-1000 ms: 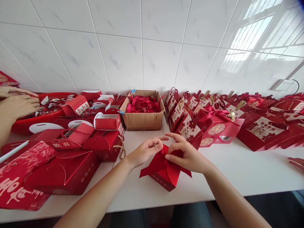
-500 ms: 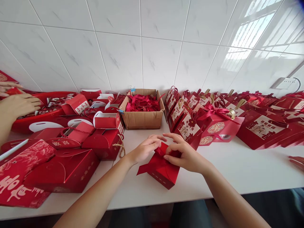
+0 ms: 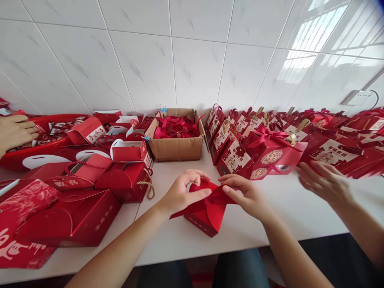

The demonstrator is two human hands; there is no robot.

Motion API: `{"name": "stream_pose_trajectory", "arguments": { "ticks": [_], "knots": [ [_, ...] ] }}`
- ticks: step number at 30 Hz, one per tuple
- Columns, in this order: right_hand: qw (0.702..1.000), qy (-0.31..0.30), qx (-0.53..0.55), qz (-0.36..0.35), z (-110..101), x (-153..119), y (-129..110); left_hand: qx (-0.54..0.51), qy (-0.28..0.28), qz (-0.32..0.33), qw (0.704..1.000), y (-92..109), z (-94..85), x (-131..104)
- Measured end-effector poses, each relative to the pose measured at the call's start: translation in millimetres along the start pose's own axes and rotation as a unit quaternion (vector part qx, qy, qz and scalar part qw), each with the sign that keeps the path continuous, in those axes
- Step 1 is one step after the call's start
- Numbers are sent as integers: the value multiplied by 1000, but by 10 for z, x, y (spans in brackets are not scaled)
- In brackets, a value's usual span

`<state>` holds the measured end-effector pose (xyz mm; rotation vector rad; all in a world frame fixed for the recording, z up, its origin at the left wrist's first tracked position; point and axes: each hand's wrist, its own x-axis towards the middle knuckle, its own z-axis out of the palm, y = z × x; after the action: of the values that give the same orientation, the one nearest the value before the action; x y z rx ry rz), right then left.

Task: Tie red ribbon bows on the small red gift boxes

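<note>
A small red box (image 3: 204, 225) with gold lettering on its side stands on the white table in front of me. A red ribbon (image 3: 210, 199) is gathered into a bow shape on top of it. My left hand (image 3: 184, 192) pinches the ribbon's left part between thumb and fingers. On the other side, my right hand (image 3: 246, 195) grips the ribbon's right part with thumb and fingertips. The two hands are a short way apart, both over the box top.
A cardboard box (image 3: 177, 149) of red ribbons stands near the wall. Red gift boxes (image 3: 90, 216) crowd the left, red bags (image 3: 235, 160) the right. A person's blurred hand (image 3: 327, 184) reaches in at right, another hand (image 3: 18, 130) is over a red basin (image 3: 54, 142).
My hands have moved apart, spreading the ribbon to both sides. A person's hand has come in from the right toward the bags. The view has shifted slightly.
</note>
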<state>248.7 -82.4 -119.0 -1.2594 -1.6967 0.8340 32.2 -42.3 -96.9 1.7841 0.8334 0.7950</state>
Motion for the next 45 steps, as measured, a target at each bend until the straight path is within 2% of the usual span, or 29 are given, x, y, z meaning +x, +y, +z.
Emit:
{"name": "stream_pose_trajectory", "arguments": {
  "ticks": [6,8,14,22,35,38,41,45],
  "knots": [
    [995,-74,22,-70,-80,-19,53,-6,-8,-11,1000,49,35,-16],
    [993,-83,40,-75,-87,-15,79,8,-8,-13,1000,50,36,-18],
    [997,-25,61,-50,-22,18,92,31,-27,-18,999,50,48,-23],
    [995,15,72,-65,18,47,79,50,-43,-14,998,44,53,-37],
    [996,66,22,-58,2,54,41,24,-93,3,995,-15,77,-12],
    [996,71,28,-45,13,31,33,18,-104,2,994,-32,89,-11],
    [996,81,40,-14,29,5,18,7,-86,6,996,-49,83,-6],
    [994,39,82,59,33,-58,-6,-48,-98,7,994,-43,17,7]
  ]
}}
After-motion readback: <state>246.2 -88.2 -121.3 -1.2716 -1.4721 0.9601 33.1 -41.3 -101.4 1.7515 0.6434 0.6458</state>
